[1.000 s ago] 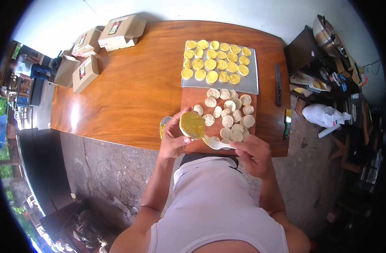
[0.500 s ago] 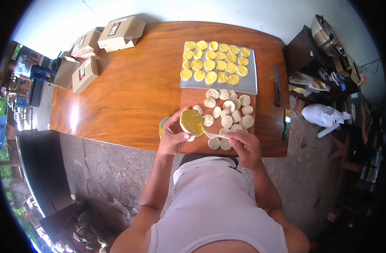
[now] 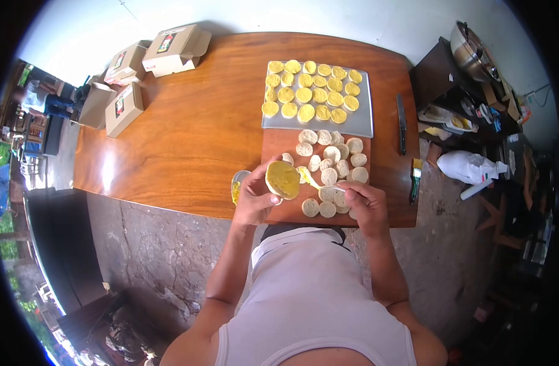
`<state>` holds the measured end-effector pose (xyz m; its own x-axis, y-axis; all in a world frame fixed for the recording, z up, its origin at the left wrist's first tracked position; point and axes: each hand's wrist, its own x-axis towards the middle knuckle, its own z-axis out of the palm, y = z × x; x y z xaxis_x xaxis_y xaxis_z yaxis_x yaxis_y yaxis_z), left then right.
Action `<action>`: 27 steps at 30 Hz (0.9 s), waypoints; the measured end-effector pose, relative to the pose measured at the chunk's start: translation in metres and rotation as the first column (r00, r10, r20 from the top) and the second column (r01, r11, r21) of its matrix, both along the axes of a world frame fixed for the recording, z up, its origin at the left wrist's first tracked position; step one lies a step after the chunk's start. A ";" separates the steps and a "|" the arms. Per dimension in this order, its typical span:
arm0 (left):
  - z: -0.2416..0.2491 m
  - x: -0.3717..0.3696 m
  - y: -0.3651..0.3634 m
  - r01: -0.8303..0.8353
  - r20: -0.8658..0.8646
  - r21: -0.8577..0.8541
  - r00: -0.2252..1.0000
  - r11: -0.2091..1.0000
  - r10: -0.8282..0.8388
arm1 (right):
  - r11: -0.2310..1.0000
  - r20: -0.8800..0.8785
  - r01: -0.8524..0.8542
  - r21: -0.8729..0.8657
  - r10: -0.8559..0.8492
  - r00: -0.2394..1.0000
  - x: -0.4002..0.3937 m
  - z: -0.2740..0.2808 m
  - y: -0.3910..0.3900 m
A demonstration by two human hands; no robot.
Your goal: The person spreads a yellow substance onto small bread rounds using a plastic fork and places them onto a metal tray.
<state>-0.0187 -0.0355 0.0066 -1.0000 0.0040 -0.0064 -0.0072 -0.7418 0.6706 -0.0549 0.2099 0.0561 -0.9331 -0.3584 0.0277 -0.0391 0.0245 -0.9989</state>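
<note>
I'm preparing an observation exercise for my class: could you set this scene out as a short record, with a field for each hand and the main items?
Left hand: holds a yellow-topped round
Right hand: holds a white utensil, yellow spread on its tip
Tray: bears rows of yellow-topped pieces
Board: bears pale, uncoated pieces
Table's right side: knife, brush
Table's left side: cardboard boxes

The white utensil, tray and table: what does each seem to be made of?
White utensil: probably plastic, smooth; its pale handle shows no metallic shine, though that is not certain.
Tray: likely metal with a dull finish, judging by its even grey; grey plastic is possible.
Table: wood or wood veneer, seemingly varnished; it shows orange-brown grain and a bright glare spot.
</note>
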 end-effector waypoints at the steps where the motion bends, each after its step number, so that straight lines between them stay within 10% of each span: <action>1: -0.001 0.001 0.000 0.011 -0.001 -0.012 1.000 1.000 -0.011 | 0.999 -0.151 -0.015 0.043 0.021 0.988 -0.003 0.000 -0.003; 4: 0.001 -0.002 0.003 0.034 0.004 -0.020 0.999 0.999 -0.034 | 0.956 -0.234 -0.167 0.242 0.225 0.946 -0.005 0.017 -0.004; 15: -0.012 0.006 -0.001 0.047 -0.003 0.026 0.999 0.999 -0.047 | 0.990 0.044 -0.119 -0.070 0.122 0.992 -0.003 0.008 -0.005; 20: 0.000 0.003 0.004 0.068 0.089 -0.004 0.994 0.998 -0.067 | 0.971 -0.277 -0.186 0.152 0.223 0.935 0.001 0.018 -0.019; 27: -0.002 0.001 0.005 0.053 0.046 -0.071 0.998 0.996 -0.050 | 0.994 -0.194 -0.097 0.039 0.103 0.976 0.006 0.006 -0.024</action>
